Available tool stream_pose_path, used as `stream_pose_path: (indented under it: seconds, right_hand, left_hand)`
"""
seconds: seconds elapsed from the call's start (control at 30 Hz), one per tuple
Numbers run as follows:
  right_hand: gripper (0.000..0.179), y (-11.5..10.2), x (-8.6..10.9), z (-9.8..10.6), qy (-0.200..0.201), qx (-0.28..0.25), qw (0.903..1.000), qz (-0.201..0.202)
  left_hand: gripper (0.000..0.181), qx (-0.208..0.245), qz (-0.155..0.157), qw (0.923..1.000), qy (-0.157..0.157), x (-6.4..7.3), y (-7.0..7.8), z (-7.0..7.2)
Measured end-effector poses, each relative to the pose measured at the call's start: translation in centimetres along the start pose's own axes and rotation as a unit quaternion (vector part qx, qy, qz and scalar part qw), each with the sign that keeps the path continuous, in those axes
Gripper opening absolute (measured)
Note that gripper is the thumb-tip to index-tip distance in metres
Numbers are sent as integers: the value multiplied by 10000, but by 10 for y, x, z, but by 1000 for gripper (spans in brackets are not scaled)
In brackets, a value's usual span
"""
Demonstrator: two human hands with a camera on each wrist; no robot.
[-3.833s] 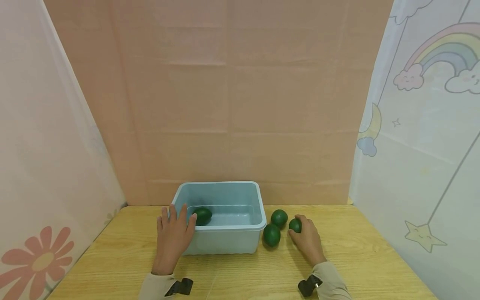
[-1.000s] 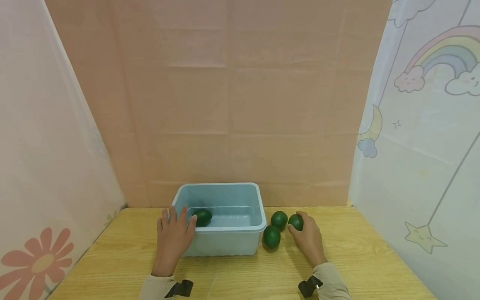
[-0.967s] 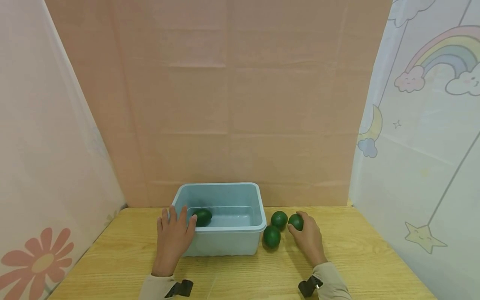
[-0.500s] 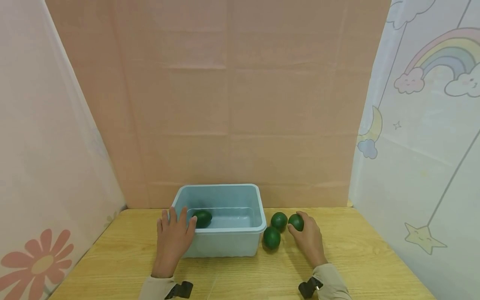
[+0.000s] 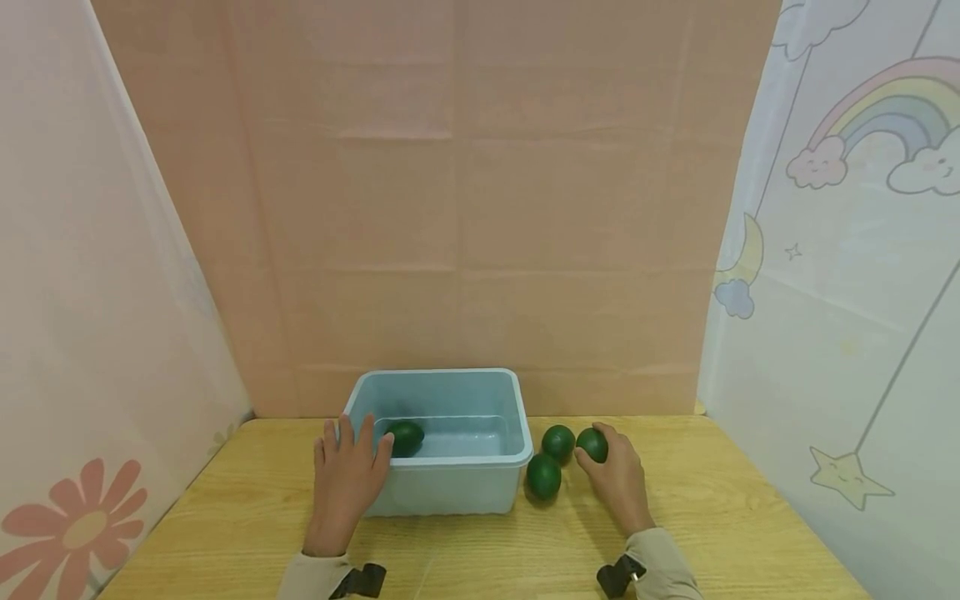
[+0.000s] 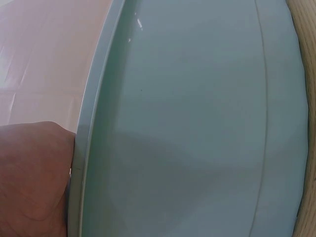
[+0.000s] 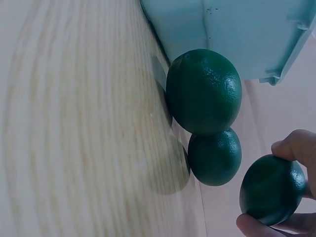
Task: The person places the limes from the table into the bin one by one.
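Observation:
A light blue plastic box (image 5: 450, 487) stands on the table, with one dark green lime (image 5: 406, 438) inside at its left. My left hand (image 5: 347, 477) rests over the box's front left corner, fingers spread and fairly straight; in the left wrist view part of this hand (image 6: 34, 182) lies against the rim. To the right of the box, my right hand (image 5: 619, 477) holds a lime (image 7: 271, 190) between thumb and fingers. Two more limes, a larger-looking nearer one (image 7: 205, 91) and one behind it (image 7: 215, 158), sit together between the box and that hand.
The light wooden table (image 5: 480, 558) meets a tan cloth backdrop (image 5: 465, 208) just behind the box. Printed cloth walls, one with a flower (image 5: 82, 525) and one with a rainbow (image 5: 892, 108), close off the left and right sides.
Since the oldest frame, my right hand has shifted its lime slightly away from me, and more of it shows. Over the last second, both hands and the box have stayed put.

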State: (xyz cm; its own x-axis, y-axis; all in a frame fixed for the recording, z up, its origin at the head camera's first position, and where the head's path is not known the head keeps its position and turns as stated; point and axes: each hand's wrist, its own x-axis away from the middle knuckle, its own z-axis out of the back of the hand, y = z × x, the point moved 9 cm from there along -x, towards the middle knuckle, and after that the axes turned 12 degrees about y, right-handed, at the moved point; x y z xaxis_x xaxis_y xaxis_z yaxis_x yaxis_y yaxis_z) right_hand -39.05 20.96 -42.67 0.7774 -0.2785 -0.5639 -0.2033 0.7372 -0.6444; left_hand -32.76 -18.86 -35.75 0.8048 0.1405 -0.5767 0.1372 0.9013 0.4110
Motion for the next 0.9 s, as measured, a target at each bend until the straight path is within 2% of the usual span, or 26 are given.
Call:
stream_pose_path:
  seconds: [0.9]
  right_hand:
    - [59, -2, -3, 3, 184, -113, 9998, -24]
  left_hand:
    - [53, 4, -19, 10000, 57, 1, -1, -2]
